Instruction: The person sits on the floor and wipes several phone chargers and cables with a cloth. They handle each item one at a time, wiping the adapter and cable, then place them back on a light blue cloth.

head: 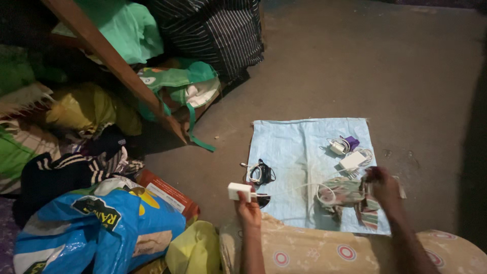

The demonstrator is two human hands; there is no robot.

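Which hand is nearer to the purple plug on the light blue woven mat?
Right. The right hand is just below the purple plug; the left hand, holding a white charger block, is far across the light blue woven mat.

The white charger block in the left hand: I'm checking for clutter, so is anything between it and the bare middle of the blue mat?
Nothing visible blocks it. The left hand holds the white charger block at the blue mat's left edge. The black coiled cable lies just beyond it, off to the side of the bare middle.
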